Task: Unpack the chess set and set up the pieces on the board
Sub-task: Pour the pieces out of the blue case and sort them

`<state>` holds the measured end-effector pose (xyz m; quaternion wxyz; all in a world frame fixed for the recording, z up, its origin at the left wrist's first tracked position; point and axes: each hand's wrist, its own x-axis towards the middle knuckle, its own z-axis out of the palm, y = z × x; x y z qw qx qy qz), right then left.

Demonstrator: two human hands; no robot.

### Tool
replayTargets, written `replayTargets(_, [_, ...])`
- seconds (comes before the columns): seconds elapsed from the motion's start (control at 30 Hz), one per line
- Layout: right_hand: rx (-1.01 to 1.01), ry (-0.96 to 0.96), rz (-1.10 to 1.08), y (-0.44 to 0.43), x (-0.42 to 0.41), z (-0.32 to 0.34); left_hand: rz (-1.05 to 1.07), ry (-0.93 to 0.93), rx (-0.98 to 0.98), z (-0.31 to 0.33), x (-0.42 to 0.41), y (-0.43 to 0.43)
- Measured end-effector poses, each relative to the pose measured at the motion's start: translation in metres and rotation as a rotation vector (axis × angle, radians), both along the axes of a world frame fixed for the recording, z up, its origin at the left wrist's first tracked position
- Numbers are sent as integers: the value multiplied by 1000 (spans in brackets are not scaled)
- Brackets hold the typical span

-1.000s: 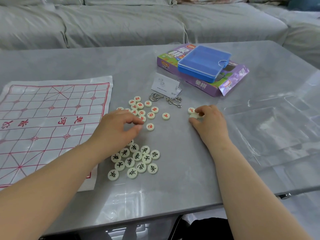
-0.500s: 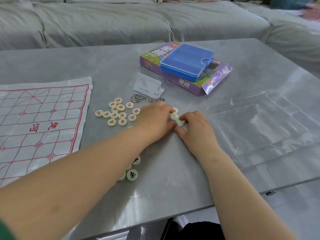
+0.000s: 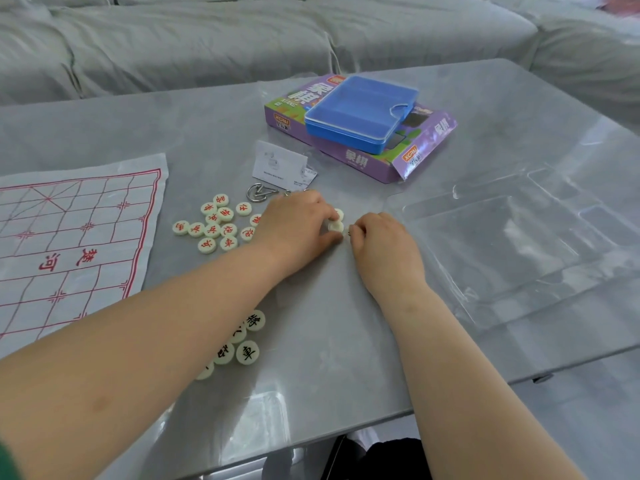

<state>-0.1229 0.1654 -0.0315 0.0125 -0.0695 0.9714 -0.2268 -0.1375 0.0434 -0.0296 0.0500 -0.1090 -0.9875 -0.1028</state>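
Observation:
A white paper board [image 3: 69, 244] with red lines lies at the left of the grey table [image 3: 311, 358]. Several round cream pieces with red characters [image 3: 218, 226] lie in a cluster right of it. Several pieces with black characters [image 3: 247, 351] show nearer me, partly under my left forearm. My left hand [image 3: 298, 230] reaches across and pinches a blank-faced cream piece [image 3: 335, 226]; another piece [image 3: 339, 213] lies just behind it. My right hand [image 3: 381, 251] rests beside them with fingers curled; whether it holds a piece is hidden.
A purple game box [image 3: 360, 157] with a blue plastic case [image 3: 360, 112] on top lies at the back. A white card [image 3: 278, 164] and metal ring puzzles [image 3: 258, 194] lie behind the pieces. A clear plastic tray [image 3: 512, 244] lies right. A grey sofa [image 3: 242, 39] stands behind.
My left hand has crossed from the piece cluster to the right and met my right hand at the two pieces there. The camera has turned right, so the board sits further left.

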Motion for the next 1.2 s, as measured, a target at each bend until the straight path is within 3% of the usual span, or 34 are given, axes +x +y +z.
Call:
replayTargets(0.27, [-221, -230, 83, 10, 21, 6, -35, 33, -150, 1, 8, -7])
replayTargets(0.53, [-281, -173, 32, 10, 18, 6, -94, 14, -202, 7, 27, -25])
replayTargets(0.67, [-308, -165, 16, 11, 16, 3, 28, 95, 70, 11, 30, -28])
replayTargets(0.73, [-307, -161, 29, 12, 17, 2, 115, 47, 184, 12, 26, -24])
replayTargets(0.87, [-318, -166, 31, 13, 17, 1, 166, -101, 107, 9, 18, -23])
replayTargets(1.03, [-315, -154, 46, 12, 15, 1, 115, -88, 75, 7, 18, -22])
replayTargets(1.2, [-330, -145, 59, 13, 15, 1, 141, -45, 188, 13, 26, -22])
